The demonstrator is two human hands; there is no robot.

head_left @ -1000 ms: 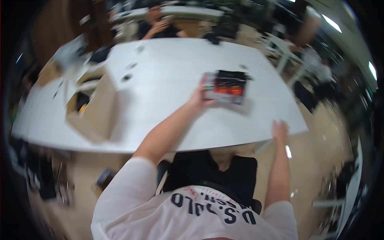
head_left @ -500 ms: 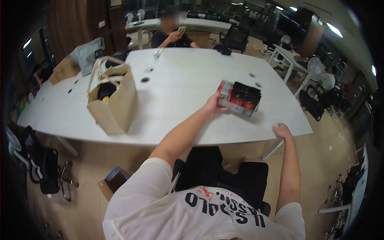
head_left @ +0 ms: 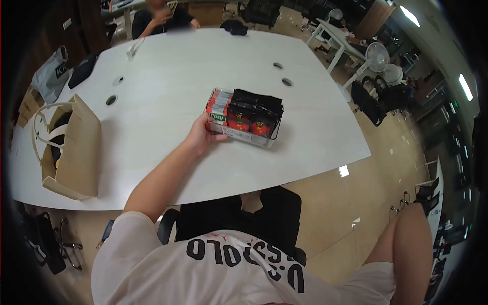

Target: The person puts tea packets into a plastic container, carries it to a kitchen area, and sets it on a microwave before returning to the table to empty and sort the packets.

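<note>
On the white table, my left hand [head_left: 202,134] is closed on the near left corner of a small see-through basket [head_left: 272,144]. Black and red sachets [head_left: 252,116] fill its middle and right side, standing in rows. At its left end are red and silver packets [head_left: 219,103], with a green label reading "Cozy" in front of them. The thumb lies along the basket's front; the other fingers are partly hidden by the hand. On the right side my right arm is bent at the elbow, and the hand lies outside the picture.
A beige tote bag [head_left: 84,152] with dark things inside stands at the table's left. Behind it are a grey plastic bag [head_left: 50,76] and a black pouch [head_left: 83,71]. Across the table [head_left: 168,66] sits a person [head_left: 161,21] holding a phone. A black object [head_left: 234,27] lies at the far edge.
My view has swung to the right, so the table and tote bag appear further left. My right hand has left the table's edge and gone out of view. The left hand keeps hold of the basket.
</note>
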